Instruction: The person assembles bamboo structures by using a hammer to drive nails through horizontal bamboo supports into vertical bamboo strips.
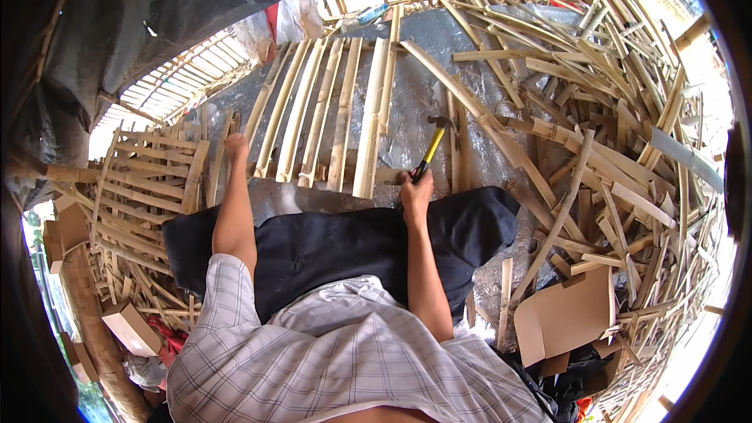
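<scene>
In my right hand [417,186] is a hammer [429,152] with a yellow and black handle; its dark head points away from me. The hand rests by my right knee, next to the near right corner of a bamboo slat rack [338,117]. Several pale split slats lie side by side on that rack, over a crosspiece [385,176] at the near end. My left hand [236,146] is closed at the rack's left side, with a short end of a bamboo strip [235,121] sticking out beyond the fist. The fingers are partly hidden.
A large heap of split bamboo [595,157] fills the right side. Another slatted bamboo panel [153,180] stands at the left. An opened cardboard box [565,315] sits at the lower right. Grey sheeting [419,94] covers the ground; a dark tarp [157,16] hangs at the upper left.
</scene>
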Tool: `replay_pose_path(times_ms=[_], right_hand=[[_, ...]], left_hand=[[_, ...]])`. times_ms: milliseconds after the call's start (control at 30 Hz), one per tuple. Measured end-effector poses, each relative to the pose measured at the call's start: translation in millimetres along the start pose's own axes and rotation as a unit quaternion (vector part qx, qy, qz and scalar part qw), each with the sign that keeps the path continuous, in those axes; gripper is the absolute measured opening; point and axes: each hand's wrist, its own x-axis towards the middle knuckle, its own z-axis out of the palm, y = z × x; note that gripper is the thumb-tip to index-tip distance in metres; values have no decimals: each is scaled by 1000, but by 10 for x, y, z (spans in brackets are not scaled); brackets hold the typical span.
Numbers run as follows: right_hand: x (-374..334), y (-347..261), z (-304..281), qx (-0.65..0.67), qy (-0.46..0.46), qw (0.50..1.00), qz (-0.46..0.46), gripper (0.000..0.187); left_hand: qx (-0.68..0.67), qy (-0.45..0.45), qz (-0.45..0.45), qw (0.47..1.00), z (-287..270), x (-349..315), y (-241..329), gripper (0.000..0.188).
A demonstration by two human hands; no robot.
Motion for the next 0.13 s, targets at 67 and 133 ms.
replay_pose_path(times_ms=[67, 133], right_hand=[[39, 95, 66, 91, -14, 995, 46, 19], [156, 231, 131, 142, -25, 989, 33, 27]], left_hand=[[-49, -6, -63, 997, 33, -85, -8, 24], [0, 50, -104, 993, -1, -66, 119, 24]])
